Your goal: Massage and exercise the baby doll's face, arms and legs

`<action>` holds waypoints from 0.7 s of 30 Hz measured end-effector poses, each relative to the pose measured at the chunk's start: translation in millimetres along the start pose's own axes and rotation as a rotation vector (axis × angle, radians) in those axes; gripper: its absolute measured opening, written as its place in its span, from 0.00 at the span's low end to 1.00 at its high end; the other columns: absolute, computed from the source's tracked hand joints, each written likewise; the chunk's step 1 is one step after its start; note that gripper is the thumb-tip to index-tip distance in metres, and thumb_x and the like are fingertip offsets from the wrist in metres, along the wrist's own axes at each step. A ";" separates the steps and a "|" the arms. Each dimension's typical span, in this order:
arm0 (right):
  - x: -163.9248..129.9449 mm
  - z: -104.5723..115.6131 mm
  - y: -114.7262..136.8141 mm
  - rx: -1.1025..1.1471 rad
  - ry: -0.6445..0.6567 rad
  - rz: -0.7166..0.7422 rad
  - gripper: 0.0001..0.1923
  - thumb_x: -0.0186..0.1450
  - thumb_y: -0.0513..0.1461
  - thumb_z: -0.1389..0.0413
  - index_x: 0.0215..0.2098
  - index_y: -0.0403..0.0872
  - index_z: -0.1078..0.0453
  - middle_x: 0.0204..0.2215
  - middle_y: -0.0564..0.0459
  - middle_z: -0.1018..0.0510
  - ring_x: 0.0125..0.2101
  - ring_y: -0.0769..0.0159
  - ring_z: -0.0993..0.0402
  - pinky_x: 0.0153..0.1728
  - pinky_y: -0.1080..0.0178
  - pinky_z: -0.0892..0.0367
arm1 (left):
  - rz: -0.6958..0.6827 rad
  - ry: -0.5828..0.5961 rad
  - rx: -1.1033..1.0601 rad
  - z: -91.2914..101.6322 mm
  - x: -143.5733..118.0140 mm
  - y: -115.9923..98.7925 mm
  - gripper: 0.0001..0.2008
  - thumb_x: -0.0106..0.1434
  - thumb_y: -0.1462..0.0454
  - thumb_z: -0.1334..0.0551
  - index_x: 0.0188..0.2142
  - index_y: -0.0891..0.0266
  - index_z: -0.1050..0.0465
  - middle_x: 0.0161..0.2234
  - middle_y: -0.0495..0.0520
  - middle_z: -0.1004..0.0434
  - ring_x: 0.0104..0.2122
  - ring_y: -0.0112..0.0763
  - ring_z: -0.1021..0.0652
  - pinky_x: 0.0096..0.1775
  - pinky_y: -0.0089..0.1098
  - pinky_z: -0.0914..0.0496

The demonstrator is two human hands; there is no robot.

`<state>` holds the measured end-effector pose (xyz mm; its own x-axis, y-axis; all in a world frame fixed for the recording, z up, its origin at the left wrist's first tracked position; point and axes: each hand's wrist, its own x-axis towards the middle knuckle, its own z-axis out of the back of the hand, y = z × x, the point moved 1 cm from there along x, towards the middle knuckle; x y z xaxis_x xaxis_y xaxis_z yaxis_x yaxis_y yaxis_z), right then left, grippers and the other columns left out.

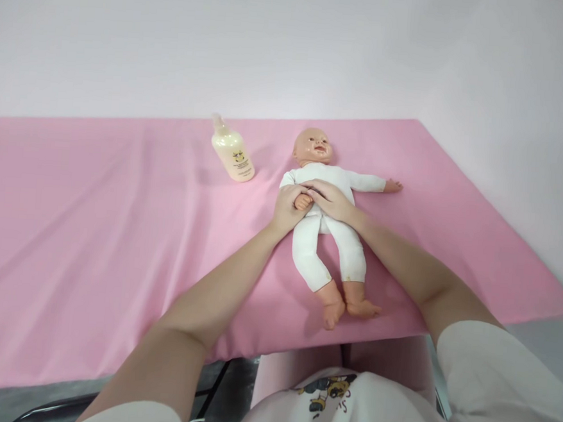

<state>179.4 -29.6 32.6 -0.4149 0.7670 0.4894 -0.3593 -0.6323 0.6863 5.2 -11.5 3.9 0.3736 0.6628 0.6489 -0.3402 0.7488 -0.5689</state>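
A baby doll [338, 175] with a bald head and a white cloth body lies on its back, feet towards me. My left hand [287, 206] is closed round the doll's arm on the left side, and the doll's small hand pokes out beside my thumb. From the other side my right hand [331, 199] reaches over the doll's belly, its fingers closed against the same arm and meeting my left hand. Parts of that arm are hidden under my fingers. The doll's other arm stretches out to the right, untouched.
A pump bottle [233, 151] of pale yellow liquid stands left of the doll's head. Pink cloth [91, 243] with folds covers the table, whose near edge runs just past the doll's feet. Behind is a plain pale wall [274, 43]. A dark chair part [60, 411] shows lower left.
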 end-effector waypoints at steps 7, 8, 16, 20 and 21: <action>-0.9 2.3 -1.8 0.040 0.031 0.023 0.19 0.71 0.49 0.42 0.54 0.47 0.25 0.50 0.45 0.18 0.52 0.53 0.23 0.59 0.49 0.30 | -0.017 0.007 -0.007 3.1 -0.3 -2.9 0.13 0.66 0.50 0.35 0.36 0.55 0.29 0.37 0.53 0.18 0.39 0.41 0.20 0.49 0.45 0.27; -0.9 2.3 -2.6 0.038 0.029 0.022 0.20 0.69 0.49 0.41 0.54 0.46 0.25 0.50 0.45 0.18 0.51 0.52 0.23 0.58 0.49 0.30 | -0.026 0.009 -0.011 3.6 -0.4 -2.8 0.14 0.66 0.49 0.36 0.36 0.55 0.29 0.37 0.53 0.18 0.39 0.42 0.20 0.49 0.45 0.27; -1.1 2.4 -1.8 0.043 0.026 0.021 0.21 0.68 0.49 0.40 0.54 0.46 0.25 0.49 0.45 0.18 0.50 0.53 0.23 0.58 0.50 0.30 | -0.042 0.024 -0.008 4.5 -1.0 -0.5 0.18 0.67 0.44 0.39 0.37 0.55 0.29 0.37 0.55 0.18 0.40 0.43 0.21 0.50 0.46 0.28; -1.3 1.8 -3.1 0.069 0.015 0.036 0.21 0.74 0.51 0.47 0.54 0.46 0.24 0.51 0.45 0.18 0.52 0.54 0.23 0.60 0.51 0.31 | -0.046 0.031 -0.015 5.5 -1.9 -4.6 0.26 0.72 0.39 0.50 0.38 0.55 0.28 0.38 0.57 0.19 0.41 0.44 0.21 0.50 0.47 0.28; -1.4 1.7 -3.6 0.074 0.013 0.035 0.21 0.74 0.51 0.47 0.54 0.47 0.24 0.51 0.45 0.18 0.52 0.55 0.23 0.60 0.51 0.30 | -0.053 0.037 -0.020 5.8 -2.1 -6.2 0.28 0.74 0.39 0.53 0.37 0.55 0.28 0.37 0.56 0.19 0.41 0.44 0.21 0.50 0.47 0.28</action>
<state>182.7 -28.2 30.3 -0.4370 0.7430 0.5069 -0.2823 -0.6484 0.7070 1.6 -17.6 9.0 0.4225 0.6217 0.6595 -0.3021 0.7827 -0.5442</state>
